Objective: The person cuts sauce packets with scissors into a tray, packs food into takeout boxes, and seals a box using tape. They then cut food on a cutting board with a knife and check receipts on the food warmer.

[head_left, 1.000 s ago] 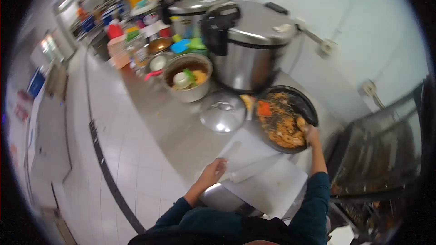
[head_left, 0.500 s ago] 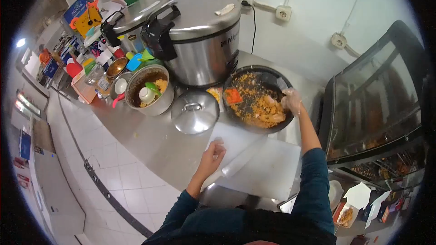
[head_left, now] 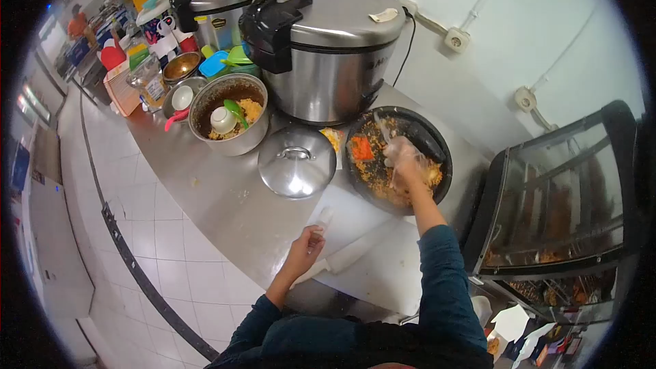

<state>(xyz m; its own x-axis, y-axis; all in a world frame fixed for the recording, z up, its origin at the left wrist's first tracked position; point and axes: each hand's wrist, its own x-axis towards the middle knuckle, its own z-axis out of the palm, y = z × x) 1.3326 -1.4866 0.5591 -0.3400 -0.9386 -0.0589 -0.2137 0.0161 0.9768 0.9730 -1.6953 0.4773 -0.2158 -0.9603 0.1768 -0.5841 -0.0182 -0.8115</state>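
Observation:
My right hand (head_left: 404, 164), in a loose clear plastic glove, reaches down into a wide black bowl (head_left: 447, 184). Crumbly orange-brown food (head_left: 372, 172) lies in the bowl around it, with a red-orange piece (head_left: 361, 148) at the left side. The right fingers are blurred and partly hidden, so their grip does not show. My bare left hand (head_left: 305, 249) hovers by the left edge of the white cutting board (head_left: 345, 208), fingers curled closed; anything inside them is hidden. Just right of it, a broad-bladed knife (head_left: 365, 244) lies across the board.
A metal lid (head_left: 296, 164) lies left of the bowl. Beyond it stands a metal pot (head_left: 240, 145) holding food, a white cup and a green spoon. Two large rice cookers (head_left: 328, 75) stand behind. A glass-fronted display case (head_left: 557, 191) rises at the right.
My right hand has moved from the bowl's right rim inward over the food. The left hand stays near the board's left edge, its fingers curled more tightly. The camera view has shifted.

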